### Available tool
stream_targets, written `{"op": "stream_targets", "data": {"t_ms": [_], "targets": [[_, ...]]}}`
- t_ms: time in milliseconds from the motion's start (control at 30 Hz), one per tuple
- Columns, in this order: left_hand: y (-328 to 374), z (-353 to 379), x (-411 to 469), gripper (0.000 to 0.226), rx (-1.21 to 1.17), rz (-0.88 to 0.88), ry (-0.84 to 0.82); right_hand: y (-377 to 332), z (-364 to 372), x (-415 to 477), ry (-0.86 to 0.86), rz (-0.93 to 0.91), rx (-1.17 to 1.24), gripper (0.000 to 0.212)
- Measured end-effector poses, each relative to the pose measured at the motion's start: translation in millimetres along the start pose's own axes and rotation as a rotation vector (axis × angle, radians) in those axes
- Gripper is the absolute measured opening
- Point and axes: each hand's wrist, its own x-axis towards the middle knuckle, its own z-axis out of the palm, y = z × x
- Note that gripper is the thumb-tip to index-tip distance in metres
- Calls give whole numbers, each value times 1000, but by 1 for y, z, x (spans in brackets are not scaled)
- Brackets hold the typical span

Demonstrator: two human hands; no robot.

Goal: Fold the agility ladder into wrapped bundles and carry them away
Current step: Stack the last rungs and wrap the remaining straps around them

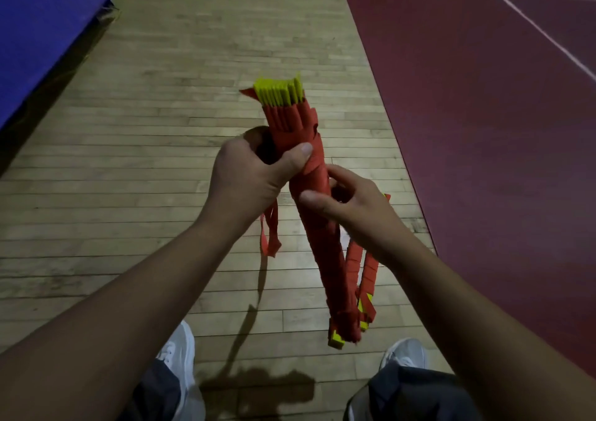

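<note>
Agility ladder bundle (317, 227) held in mid-air — long axis steeply tilted, yellow ends up and away — left hand (248, 175) gripping its upper wrap, right hand (354, 209) curled round its middle, over wooden floor (154, 123) beside red court (483, 114).

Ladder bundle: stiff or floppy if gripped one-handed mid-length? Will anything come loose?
Probably stiff: the bundle juts straight past the left hand and right hand, yellow rungs stacked inside. Likely light: mostly strap and thin rungs. Loose strap loops hang free and would probably swing or snag.
</note>
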Motion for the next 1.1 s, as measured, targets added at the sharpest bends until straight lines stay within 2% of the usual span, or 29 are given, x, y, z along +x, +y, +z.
{"op": "stream_targets", "data": {"t_ms": [67, 133, 233, 300, 400, 567, 633, 700, 800, 900, 1000, 1100], "targets": [[2, -4, 3, 27, -100, 20, -28, 2, -9, 1, -75, 58, 79, 42], [1, -7, 6, 23, -221, 19, -46, 3, -13, 2, -173, 176, 153, 51], [-6, -16, 13, 23, -368, -6, -58, 12, -12, 0, -350, 214, 233, 36], [-7, -21, 15, 22, -412, 2, -68, 17, -11, -2, -372, 167, 288, 30], [-5, -28, 19, 19, -405, 19, -113, 11, -9, -3, -302, 137, 366, 26], [-3, -49, 27, 26, -164, 44, -206, 5, -5, -4, -190, 104, 357, 48], [-5, -50, 28, 20, -126, 25, -225, 4, -3, -6, -152, 113, 326, 50], [-10, -48, 29, 12, -100, -18, -234, 3, 1, -7, -91, 124, 308, 49], [-17, -48, 30, 11, -13, -72, -271, -1, 3, -5, 28, 117, 261, 40], [-20, -42, 26, 12, 63, -63, -301, -1, 4, -2, 107, 122, 191, 41], [-19, -27, 16, 9, 160, -37, -258, 4, 8, -1, 180, 123, 79, 45], [-19, -10, 6, 28, 183, -100, -146, 13, 16, 0, 223, 64, -145, 42]]}}
